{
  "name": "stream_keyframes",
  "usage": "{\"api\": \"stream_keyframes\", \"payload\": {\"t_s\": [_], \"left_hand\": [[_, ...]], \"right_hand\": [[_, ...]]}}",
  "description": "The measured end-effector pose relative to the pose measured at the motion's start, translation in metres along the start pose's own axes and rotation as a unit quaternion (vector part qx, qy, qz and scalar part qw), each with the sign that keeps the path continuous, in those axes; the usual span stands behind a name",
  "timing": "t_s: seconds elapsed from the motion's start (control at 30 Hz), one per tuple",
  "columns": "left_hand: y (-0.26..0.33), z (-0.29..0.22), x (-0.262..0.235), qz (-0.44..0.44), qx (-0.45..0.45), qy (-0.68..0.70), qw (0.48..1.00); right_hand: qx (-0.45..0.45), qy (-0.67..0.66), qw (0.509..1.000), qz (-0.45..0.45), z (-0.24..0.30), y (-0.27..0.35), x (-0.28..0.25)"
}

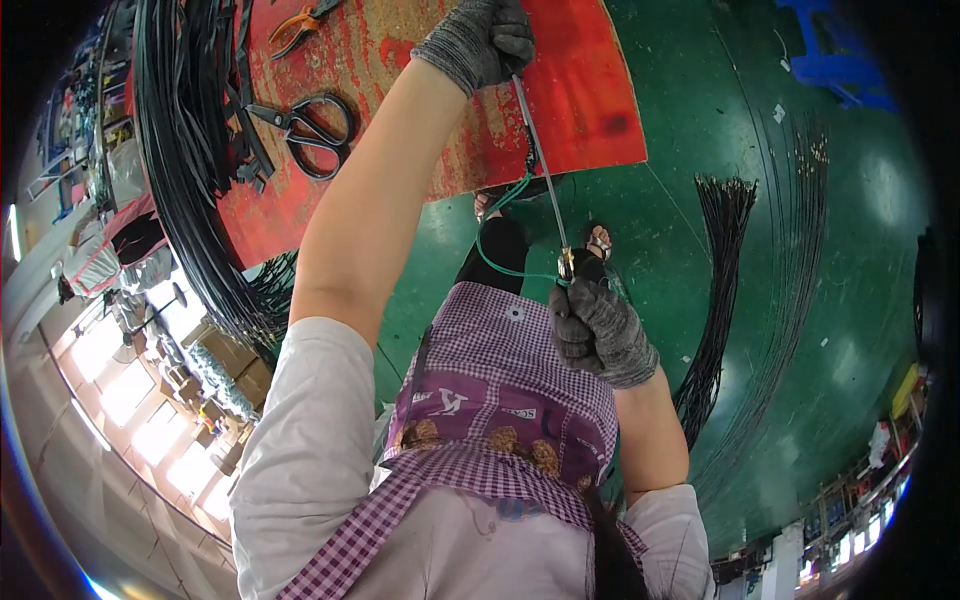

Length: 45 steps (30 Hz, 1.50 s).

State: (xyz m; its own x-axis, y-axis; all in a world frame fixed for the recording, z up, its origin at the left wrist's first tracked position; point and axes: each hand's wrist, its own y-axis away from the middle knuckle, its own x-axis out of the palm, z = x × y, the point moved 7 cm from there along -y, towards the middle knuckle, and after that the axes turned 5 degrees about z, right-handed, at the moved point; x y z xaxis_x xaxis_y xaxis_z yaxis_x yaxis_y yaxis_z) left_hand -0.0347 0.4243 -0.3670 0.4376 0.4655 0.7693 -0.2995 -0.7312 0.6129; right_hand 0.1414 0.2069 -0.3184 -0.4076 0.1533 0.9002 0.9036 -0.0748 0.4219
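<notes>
My left hand (480,45), in a grey knitted glove, is closed at the top over the table, round the upper end of a thin grey rod or cable (547,180). This runs taut and slanting down to a brass-coloured fitting (566,262) just above my right hand (600,330). That hand, also gloved, is closed in front of my apron at the fitting's lower end; its fingers hide what they grip. A thin green cord (512,271) loops from a dark piece beside the rod to the fitting.
On the worn red table (585,90) lie black-handled scissors (290,120), an orange-handled hand tool (290,30) and a thick bundle of black strips (180,150) hanging over its edge. Bundles of dark cables (722,270) lie on the green floor at right, near a blue stool (840,75).
</notes>
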Motion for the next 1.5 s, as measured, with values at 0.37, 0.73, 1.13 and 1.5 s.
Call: {"api": "stream_keyframes", "payload": {"t_s": [0.37, 0.73, 1.13, 1.5], "left_hand": [[0.001, 0.0, -0.003, -0.001, -0.018, 0.008, 1.0], [0.006, -0.003, -0.005, -0.033, 0.01, -0.025, 0.999], [0.019, -0.006, -0.009, -0.085, 0.05, -0.062, 0.993], [0.012, -0.007, -0.011, -0.048, 0.049, -0.1, 0.993]], "right_hand": [[-0.009, 0.021, 1.0, -0.015, -0.001, -0.001, 0.0], [-0.009, -0.005, 1.0, -0.024, -0.003, -0.014, -0.005], [-0.013, 0.041, 0.999, -0.022, 0.049, -0.066, 0.008], [-0.058, 0.079, 0.995, -0.003, 0.072, -0.089, 0.011]]}}
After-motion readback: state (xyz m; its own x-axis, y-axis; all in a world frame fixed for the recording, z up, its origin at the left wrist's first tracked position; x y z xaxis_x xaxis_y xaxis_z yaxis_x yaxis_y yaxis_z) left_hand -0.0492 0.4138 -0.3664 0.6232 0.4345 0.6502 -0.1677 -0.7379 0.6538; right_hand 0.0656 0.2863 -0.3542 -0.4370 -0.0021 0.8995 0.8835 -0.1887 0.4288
